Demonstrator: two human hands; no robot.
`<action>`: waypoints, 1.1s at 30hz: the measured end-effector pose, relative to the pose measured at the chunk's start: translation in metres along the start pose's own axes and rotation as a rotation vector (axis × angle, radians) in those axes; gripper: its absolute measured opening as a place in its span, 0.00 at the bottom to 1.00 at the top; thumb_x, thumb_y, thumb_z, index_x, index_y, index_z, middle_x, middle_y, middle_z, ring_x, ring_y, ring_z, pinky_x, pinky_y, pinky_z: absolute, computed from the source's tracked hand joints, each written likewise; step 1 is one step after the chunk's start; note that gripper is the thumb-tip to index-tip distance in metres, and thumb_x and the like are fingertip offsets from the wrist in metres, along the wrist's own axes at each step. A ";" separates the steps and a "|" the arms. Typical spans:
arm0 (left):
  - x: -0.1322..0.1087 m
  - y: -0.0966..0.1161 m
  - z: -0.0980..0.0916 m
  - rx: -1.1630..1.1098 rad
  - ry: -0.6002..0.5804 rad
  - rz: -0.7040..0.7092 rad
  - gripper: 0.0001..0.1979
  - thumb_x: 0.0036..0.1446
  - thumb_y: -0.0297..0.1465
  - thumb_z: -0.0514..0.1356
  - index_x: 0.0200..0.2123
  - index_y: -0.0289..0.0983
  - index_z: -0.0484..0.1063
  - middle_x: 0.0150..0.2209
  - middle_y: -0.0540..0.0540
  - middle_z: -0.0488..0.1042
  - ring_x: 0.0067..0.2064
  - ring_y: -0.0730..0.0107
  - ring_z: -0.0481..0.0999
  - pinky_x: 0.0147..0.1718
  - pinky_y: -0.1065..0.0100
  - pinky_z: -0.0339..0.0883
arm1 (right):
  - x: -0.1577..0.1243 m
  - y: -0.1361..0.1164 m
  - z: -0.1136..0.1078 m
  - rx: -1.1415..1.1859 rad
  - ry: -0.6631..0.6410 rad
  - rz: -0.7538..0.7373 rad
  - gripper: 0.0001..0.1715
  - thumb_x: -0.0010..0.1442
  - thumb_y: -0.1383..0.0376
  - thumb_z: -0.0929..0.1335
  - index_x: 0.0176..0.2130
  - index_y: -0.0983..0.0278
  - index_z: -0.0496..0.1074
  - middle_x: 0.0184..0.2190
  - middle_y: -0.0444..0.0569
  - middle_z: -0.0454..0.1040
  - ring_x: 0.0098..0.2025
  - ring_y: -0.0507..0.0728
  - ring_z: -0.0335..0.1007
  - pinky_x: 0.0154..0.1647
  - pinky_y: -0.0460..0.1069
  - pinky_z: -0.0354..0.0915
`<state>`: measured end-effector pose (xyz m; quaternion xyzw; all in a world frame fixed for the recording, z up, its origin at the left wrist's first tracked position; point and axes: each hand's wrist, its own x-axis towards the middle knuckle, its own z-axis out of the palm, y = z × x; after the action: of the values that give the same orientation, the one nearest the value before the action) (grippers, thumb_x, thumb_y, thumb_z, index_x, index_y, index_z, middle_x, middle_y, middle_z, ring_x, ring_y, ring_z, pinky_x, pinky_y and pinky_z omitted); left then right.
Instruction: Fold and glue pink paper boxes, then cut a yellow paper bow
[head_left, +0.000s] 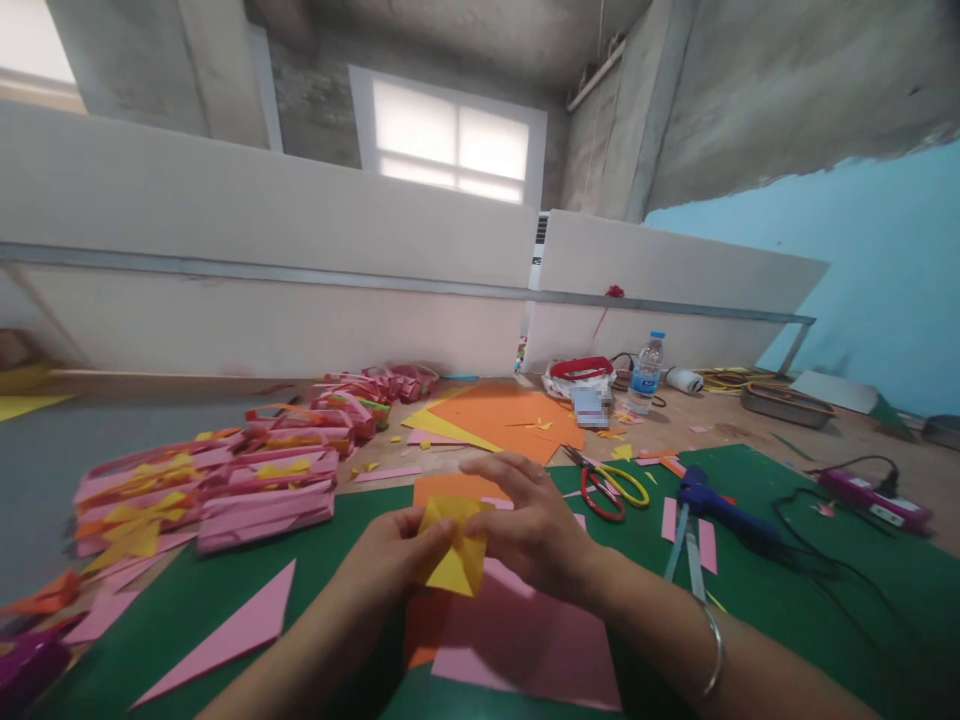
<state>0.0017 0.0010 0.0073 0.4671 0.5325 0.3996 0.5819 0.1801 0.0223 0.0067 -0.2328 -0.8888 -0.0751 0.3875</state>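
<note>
A small square of yellow paper (pixel 459 570) with crease lines is held up over the green mat, in front of pink paper (pixel 525 640) and orange paper (pixel 429 630). My left hand (pixel 390 555) pinches its left side, the thumb lying on top. My right hand (pixel 525 515) touches the upper right part with thumb and curved fingers, closed on the paper. A pink paper triangle (pixel 232 635) lies to the left of my hands on the green mat (pixel 315 570).
Pink folded bundles with yellow bows (pixel 150 500) lie at left. To the right are red-and-yellow-handled scissors (pixel 611 485), a blue glue gun (pixel 720 505) with its cable and a purple power strip (pixel 874 500). A water bottle (pixel 645 375) stands farther back beside orange sheets (pixel 510 415).
</note>
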 end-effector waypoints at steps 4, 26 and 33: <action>0.008 -0.005 -0.002 -0.043 -0.112 0.022 0.20 0.36 0.44 0.68 0.27 0.33 0.75 0.23 0.49 0.74 0.26 0.73 0.72 0.27 0.74 0.64 | -0.002 0.000 0.004 0.119 -0.004 0.186 0.05 0.56 0.67 0.68 0.28 0.64 0.71 0.44 0.52 0.71 0.46 0.57 0.67 0.47 0.52 0.61; 0.001 -0.001 0.009 0.113 -0.168 0.130 0.12 0.45 0.39 0.62 0.26 0.35 0.75 0.23 0.48 0.74 0.29 0.67 0.74 0.26 0.71 0.63 | -0.003 -0.006 0.014 0.328 -0.049 0.662 0.08 0.46 0.74 0.67 0.29 0.65 0.64 0.23 0.40 0.64 0.26 0.49 0.59 0.27 0.44 0.56; 0.005 -0.008 0.008 0.224 -0.153 0.176 0.10 0.48 0.35 0.58 0.31 0.35 0.74 0.28 0.46 0.77 0.32 0.63 0.76 0.29 0.68 0.64 | 0.002 -0.010 0.011 0.430 -0.016 0.642 0.02 0.51 0.71 0.68 0.27 0.66 0.70 0.26 0.43 0.69 0.30 0.50 0.63 0.32 0.45 0.59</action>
<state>0.0098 0.0030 -0.0021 0.6030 0.4848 0.3505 0.5277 0.1670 0.0179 0.0008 -0.4130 -0.7692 0.2401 0.4244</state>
